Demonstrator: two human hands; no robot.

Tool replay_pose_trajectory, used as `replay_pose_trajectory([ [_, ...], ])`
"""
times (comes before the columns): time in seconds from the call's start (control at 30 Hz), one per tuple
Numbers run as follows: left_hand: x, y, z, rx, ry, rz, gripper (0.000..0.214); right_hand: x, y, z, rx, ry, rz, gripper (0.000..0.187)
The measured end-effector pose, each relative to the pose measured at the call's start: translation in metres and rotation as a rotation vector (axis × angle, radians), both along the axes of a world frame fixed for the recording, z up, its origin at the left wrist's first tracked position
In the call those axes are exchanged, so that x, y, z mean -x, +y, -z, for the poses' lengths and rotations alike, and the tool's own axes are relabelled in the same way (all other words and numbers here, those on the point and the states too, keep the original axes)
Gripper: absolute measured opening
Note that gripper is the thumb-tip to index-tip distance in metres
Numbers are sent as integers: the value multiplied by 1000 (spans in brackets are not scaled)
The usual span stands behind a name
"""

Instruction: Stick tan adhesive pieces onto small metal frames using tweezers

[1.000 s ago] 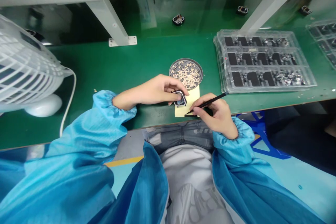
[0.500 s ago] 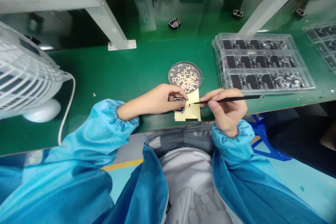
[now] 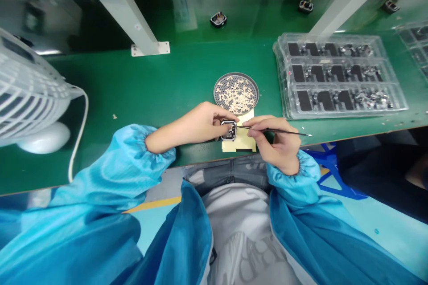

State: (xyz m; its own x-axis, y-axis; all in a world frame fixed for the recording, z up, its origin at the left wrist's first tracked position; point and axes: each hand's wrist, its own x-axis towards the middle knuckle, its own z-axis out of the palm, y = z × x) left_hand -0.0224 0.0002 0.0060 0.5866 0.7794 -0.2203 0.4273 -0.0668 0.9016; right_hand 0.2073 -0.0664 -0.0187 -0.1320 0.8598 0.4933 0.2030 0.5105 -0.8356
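My left hand [image 3: 209,122] is closed around the edge of a small square watch case [image 3: 229,131], thumb and fingers at its left and top. The case has a silver rim, and its open side shows small dark and bright parts. My right hand [image 3: 276,140] grips slim dark tweezers [image 3: 277,131] like a pen, with the tip at the right edge of the case. Whether the tip holds anything is too small to tell. Beneath the case lies a yellow paper pad [image 3: 240,144]. Just behind it stands a round dark perforated dish [image 3: 216,100] with many tiny pale pieces.
A stack of clear plastic trays [image 3: 286,102] with dark parts stands at the right. Another watch case [image 3: 218,19] lies farther back, near a metal post [image 3: 137,26]. At the left is a white fan [image 3: 30,84] with its cable [image 3: 82,138]. A person's dark-clothed leg shows at the right.
My right hand has moved left, bringing the tweezers' tip from over the yellow paper to the watch case. The case now tilts its open side more toward me. The view has shifted slightly.
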Motion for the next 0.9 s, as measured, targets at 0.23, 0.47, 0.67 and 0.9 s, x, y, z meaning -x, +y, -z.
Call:
replay_pose_trajectory([
  [0.23,-1,0,0,36,-14,-33,29,0,0,-1,-12,-36,17,17],
  [0.47,-1,0,-4,70,7,-7,31,2,2,3,-72,-31,32,18],
  [0.67,0,3,-16,158,19,41,38,-1,1,7,-52,23,-11,21],
  [0.9,0,4,-19,164,18,64,38,-3,-2,7,57,10,-39,23],
])
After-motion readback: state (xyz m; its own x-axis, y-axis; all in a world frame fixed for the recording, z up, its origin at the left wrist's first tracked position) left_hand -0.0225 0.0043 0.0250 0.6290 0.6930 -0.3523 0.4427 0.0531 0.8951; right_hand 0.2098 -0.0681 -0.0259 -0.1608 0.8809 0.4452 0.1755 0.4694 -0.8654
